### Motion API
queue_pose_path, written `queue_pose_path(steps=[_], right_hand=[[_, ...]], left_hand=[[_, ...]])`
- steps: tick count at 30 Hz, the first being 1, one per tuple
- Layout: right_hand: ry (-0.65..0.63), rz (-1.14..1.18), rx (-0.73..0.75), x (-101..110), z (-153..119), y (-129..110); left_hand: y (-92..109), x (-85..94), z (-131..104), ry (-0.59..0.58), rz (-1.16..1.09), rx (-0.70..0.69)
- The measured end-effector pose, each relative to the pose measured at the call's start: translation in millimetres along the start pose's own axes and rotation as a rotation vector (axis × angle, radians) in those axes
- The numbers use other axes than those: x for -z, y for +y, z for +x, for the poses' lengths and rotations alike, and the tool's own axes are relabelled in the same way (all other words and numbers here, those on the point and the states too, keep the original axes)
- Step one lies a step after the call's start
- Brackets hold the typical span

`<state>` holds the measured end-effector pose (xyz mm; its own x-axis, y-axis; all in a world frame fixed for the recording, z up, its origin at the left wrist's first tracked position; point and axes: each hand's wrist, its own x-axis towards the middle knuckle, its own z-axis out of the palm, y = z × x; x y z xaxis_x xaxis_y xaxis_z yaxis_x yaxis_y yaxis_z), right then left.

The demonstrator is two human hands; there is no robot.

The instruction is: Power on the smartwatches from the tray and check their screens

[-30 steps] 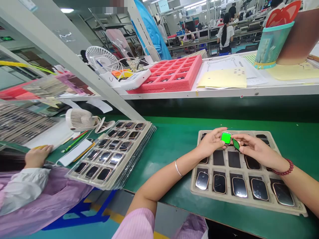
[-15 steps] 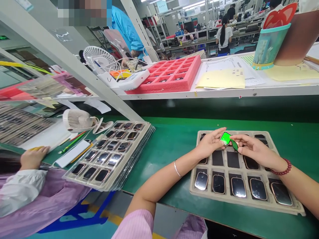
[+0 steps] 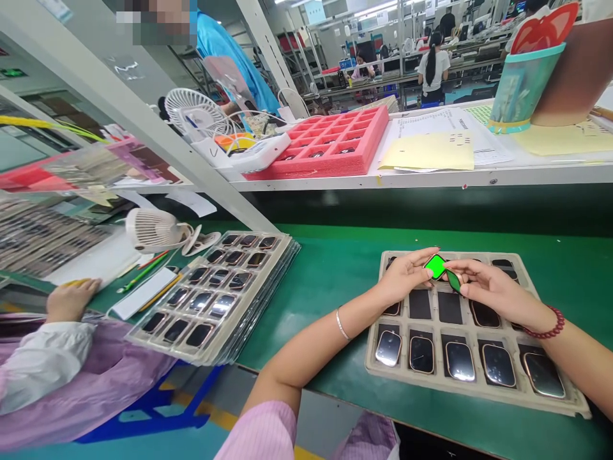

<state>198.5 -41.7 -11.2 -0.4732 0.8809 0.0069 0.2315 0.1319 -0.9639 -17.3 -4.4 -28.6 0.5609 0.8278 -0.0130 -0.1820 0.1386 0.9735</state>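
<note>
My left hand (image 3: 406, 276) holds a small watch-like device with a bright green lit screen (image 3: 435, 266) between thumb and fingers. From the right, my right hand (image 3: 493, 287) pinches a dark green oval piece (image 3: 453, 281) close beside the lit screen, its fingertips near the device's edge. Both hands are above a beige tray (image 3: 412, 378) of dark-screened watch units in separate pockets. In the tray's front row a watch unit (image 3: 460, 361) lies face up. Two pockets below the hands show flat dark bottoms.
A stack of clear-covered trays (image 3: 239, 300) with watch units stands left of centre. Beyond it are a small fan (image 3: 151, 230), pens and another person's hand (image 3: 71, 299). The raised shelf (image 3: 421, 177) holds a red foam tray (image 3: 330, 144), papers and a teal cup (image 3: 527, 86).
The view has shifted slightly. My hands keep nearly the same hold, with the green-lit device slightly tilted. The person in blue beyond the shelf has moved left.
</note>
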Motion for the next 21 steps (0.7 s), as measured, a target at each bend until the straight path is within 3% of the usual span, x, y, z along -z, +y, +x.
queue_pose_path(steps=[8, 21], right_hand=[[0.027, 0.017, -0.007, -0.7, -0.3, -5.0], [0.061, 0.032, -0.002, -1.1, -0.5, -5.2]], left_hand=[[2.2, -0.9, -3.4, -0.048, 0.151, -0.071], [2.9, -3.0, -0.2, 0.062, 0.107, -0.002]])
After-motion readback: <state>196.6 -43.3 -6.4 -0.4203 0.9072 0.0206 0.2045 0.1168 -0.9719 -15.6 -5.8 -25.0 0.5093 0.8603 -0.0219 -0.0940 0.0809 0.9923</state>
